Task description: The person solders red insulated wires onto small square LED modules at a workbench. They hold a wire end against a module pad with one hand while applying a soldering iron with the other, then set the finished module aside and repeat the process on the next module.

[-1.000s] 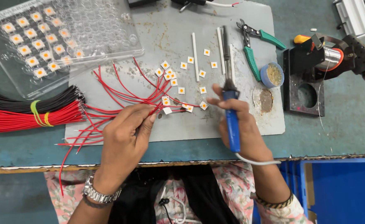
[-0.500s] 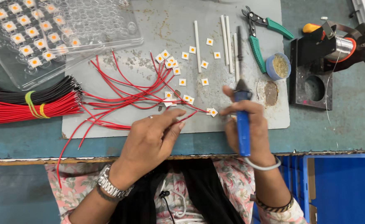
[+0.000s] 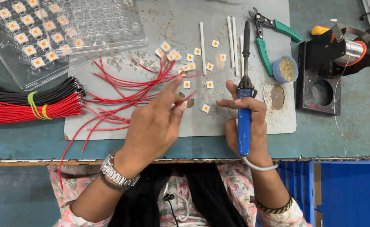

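A: Wire (image 3: 188, 97): one red lead pinched between thumb and fingertips of the left hand (image 3: 153, 124), over the grey mat (image 3: 185, 126), near its front edge. Free end points up-right toward the iron's side.

B: Right hand?

A: Right hand (image 3: 246, 126) wrapped tight round the blue handle of the soldering iron (image 3: 244, 90). Iron lies nearly straight up the view, tip away from the person, among the white sticks (image 3: 202, 48). Index finger stretched left toward a small white square chip (image 3: 205, 108) on the mat, close to it; can't tell if it touches.

B: Other chips?

A: Scattered on the mat above the hands, white with orange centres, a cluster at (image 3: 170, 52). More sit in the clear tray (image 3: 105, 25) at top left.

B: Rest of the wires?

A: Loose red ones (image 3: 126, 90) fanned over the mat's left half, some trailing off the bench edge. Left of the mat, a red bundle (image 3: 8, 111) and a black bundle (image 3: 21, 96), tied with yellow-green bands.

B: Right side?

A: Green-handled cutters (image 3: 262, 50), a blue pot (image 3: 285, 69) of yellowish paste, a black stand (image 3: 319, 88) with a round hole, a solder spool (image 3: 353, 50) above it.
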Demonstrator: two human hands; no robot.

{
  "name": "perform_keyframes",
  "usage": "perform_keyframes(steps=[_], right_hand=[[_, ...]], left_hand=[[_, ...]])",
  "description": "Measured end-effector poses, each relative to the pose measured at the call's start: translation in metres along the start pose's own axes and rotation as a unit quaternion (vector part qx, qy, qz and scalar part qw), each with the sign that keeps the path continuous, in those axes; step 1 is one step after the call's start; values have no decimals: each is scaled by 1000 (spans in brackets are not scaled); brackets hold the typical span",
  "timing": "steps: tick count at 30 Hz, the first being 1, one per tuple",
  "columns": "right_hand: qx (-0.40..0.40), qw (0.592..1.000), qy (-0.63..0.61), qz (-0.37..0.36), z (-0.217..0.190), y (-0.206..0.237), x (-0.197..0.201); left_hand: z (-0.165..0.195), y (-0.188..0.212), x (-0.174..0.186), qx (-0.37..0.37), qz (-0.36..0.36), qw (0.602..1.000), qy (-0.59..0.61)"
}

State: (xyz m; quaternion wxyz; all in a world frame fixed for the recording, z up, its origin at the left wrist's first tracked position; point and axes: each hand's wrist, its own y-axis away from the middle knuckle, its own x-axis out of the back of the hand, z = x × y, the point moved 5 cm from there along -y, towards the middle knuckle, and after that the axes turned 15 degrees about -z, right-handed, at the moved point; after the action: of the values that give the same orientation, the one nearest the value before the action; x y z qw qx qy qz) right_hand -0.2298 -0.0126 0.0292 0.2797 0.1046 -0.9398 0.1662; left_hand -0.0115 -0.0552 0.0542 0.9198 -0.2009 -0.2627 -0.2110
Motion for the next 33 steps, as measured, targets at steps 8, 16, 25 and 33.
perform_keyframes(steps=[8, 16, 25, 33], right_hand=[[18, 997, 58, -47, -6, -3, -15], [64, 997, -8, -53, -10, 7, -18], [23, 986, 164, -25, -18, 0, -13], [65, 995, 42, -70, -8, -1, -17]], left_hand=[[-4, 11, 1, -26, -1, 998, 51], [0, 24, -10, -70, -23, 997, 21], [14, 23, -14, -103, -37, 990, -92], [20, 27, -27, -191, -66, 967, -157]])
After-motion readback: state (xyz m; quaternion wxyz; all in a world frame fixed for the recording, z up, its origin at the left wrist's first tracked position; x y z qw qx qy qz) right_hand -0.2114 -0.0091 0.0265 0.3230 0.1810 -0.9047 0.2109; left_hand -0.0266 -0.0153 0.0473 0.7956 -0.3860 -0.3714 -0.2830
